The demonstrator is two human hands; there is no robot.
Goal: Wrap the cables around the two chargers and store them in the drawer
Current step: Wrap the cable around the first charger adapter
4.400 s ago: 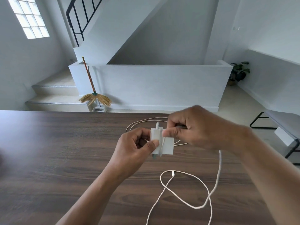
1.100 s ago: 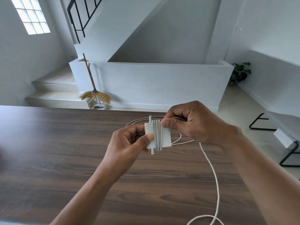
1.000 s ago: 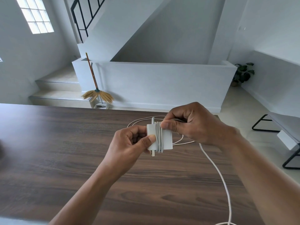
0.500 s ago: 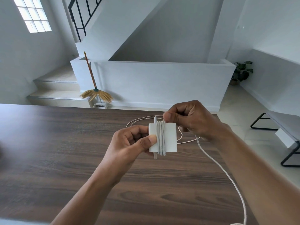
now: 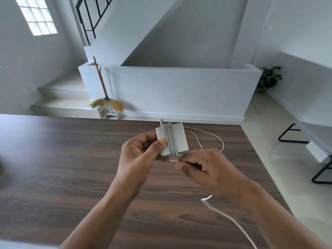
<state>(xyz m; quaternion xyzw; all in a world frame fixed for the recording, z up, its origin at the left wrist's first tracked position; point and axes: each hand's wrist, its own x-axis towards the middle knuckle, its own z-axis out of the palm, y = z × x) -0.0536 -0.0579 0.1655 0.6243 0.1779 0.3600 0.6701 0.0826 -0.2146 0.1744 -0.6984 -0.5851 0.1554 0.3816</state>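
Note:
A white square charger point(image 5: 179, 139) is held above the dark wooden table point(image 5: 62, 159), with several turns of white cable wound round its middle. My left hand point(image 5: 142, 153) grips its left edge between thumb and fingers. My right hand point(image 5: 206, 168) is just below and to the right of the charger and pinches the cable point(image 5: 231, 220) where it leaves the bottom edge. The loose cable runs out under my right wrist toward the lower right. Another white cable loop point(image 5: 213, 136) lies on the table behind the charger. No second charger or drawer is visible.
The table's far edge lies just beyond my hands and its right edge near my right arm. Past it are a white half wall, stairs, a broom point(image 5: 106, 101), a potted plant point(image 5: 269, 78) and a black-framed bench point(image 5: 318, 141).
My right hand has come down from the charger's top edge to below its bottom edge, carrying the cable over the front. More turns sit on the charger and less slack lies on the table.

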